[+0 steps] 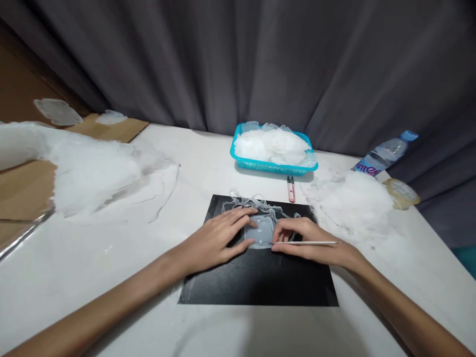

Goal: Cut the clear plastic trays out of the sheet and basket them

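A clear, soft plastic piece [261, 232] with loose trimmed strips around it lies on a black mat [260, 277]. My left hand [219, 238] rests flat on the piece's left side, fingers stretched out, pressing it down. My right hand [308, 240] is closed in a pinch around a thin white stick-like tool [316, 243]. The tool's tip touches the lower right edge of the piece.
A turquoise basket [273, 167] of clear pieces stands behind the mat, with small red snips [291, 188] in front of it. White heaps lie at the left [92, 171] and right [353, 201]. A water bottle [385, 154] and tape roll [401, 192] sit far right.
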### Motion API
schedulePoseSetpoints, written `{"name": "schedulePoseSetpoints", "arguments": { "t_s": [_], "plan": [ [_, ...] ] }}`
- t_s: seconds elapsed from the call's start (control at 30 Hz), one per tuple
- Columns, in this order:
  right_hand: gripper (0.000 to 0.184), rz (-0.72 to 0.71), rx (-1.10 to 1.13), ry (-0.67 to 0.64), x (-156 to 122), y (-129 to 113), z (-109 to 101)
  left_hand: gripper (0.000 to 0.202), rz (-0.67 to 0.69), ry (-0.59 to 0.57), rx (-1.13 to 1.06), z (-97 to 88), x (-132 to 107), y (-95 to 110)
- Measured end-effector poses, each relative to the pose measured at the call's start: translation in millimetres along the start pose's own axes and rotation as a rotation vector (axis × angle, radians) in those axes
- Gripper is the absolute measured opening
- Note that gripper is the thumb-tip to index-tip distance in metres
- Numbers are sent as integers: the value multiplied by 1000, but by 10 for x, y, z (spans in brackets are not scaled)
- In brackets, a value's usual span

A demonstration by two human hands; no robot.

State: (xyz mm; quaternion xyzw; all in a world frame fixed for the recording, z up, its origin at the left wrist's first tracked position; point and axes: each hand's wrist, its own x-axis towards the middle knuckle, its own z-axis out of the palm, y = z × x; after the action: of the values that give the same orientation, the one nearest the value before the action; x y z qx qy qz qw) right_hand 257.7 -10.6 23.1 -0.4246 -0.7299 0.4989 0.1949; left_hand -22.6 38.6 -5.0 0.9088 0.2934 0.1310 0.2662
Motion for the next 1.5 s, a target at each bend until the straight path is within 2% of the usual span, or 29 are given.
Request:
{"name": "schedulePoseSetpoints", "arguments": {
  "t_s": [0.13,0.33,0.5,0.7,1.03,1.33,1.5],
  "plan": [
    [16,-25,13,36,41,17,121,39,-25,-46,-5,-21,-28,-15],
    [10,-101,-63,62,40,52,233,46,-50,-1,-44,35,-64,75],
    [13,-48,-30,93,43,88,260,46,-79,22,-6,114,-57,105],
    [21,1,48,67,38,122,255,51,-75,22,-3,183,-63,134],
    [18,-121,-134,74,6,148,217,50,-90,22,-38,172,-28,166],
    [15,-261,-324,41,-4,120,319,54,-111,1,-64,170,-13,146],
    [18,-254,-415,10,-50,67,269,54,-118,-8,-57,164,1,159]
  ]
}}
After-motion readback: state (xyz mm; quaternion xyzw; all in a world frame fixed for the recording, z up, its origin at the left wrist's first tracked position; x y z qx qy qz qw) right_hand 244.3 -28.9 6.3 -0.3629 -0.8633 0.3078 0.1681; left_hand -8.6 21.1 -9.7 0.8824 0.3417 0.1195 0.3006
